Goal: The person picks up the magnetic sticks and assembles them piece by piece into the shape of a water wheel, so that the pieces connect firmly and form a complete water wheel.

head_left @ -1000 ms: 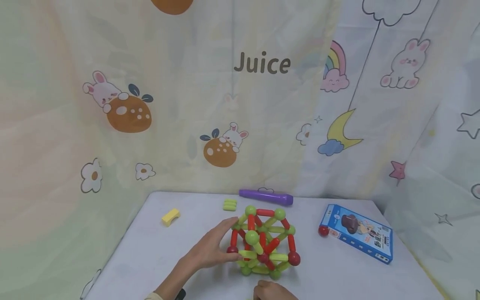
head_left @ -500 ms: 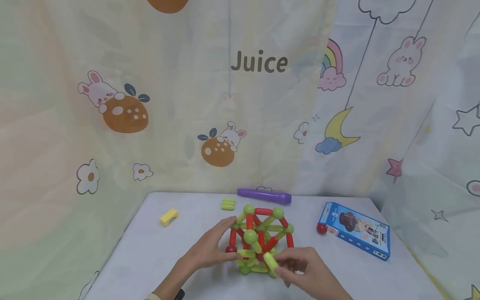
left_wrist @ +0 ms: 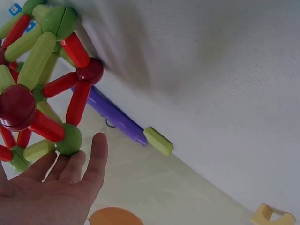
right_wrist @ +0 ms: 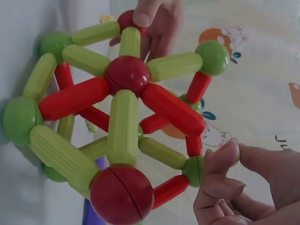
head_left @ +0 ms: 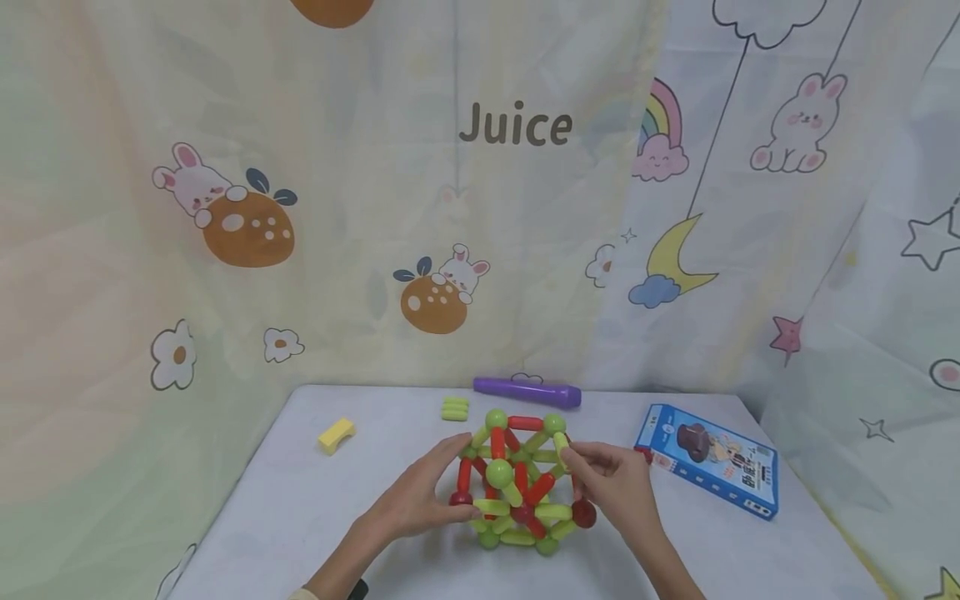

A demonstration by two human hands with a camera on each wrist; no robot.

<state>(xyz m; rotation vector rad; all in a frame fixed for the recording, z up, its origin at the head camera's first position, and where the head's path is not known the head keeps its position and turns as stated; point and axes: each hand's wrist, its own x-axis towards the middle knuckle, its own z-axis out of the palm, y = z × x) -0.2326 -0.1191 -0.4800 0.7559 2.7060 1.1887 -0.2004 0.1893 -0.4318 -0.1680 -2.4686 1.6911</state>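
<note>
A magnetic ball-and-stick frame of red and lime-green rods joined by green balls (head_left: 499,474) and dark red balls (right_wrist: 127,75) stands on the white table. My left hand (head_left: 420,496) holds its left side, thumb at a dark red ball and fingers against a green ball (left_wrist: 69,139) higher up. Between right thumb and fingertips, my right hand (head_left: 618,483) pinches a lime-green magnetic rod (head_left: 562,451), its upper end right at the green ball (head_left: 554,424) on the upper right. In the right wrist view my fingers hide most of that rod.
Behind the frame lie a purple microphone-shaped piece (head_left: 527,392) and several lime-green rods (head_left: 454,409). A yellow arch block (head_left: 337,436) sits back left. On the right, a blue box (head_left: 712,460) has a loose red ball (head_left: 643,454) beside it, partly covered by my right hand.
My right hand has risen from the table's front edge, bringing the lime-green rod up to the frame's upper right ball. My left hand keeps its place on the frame.
</note>
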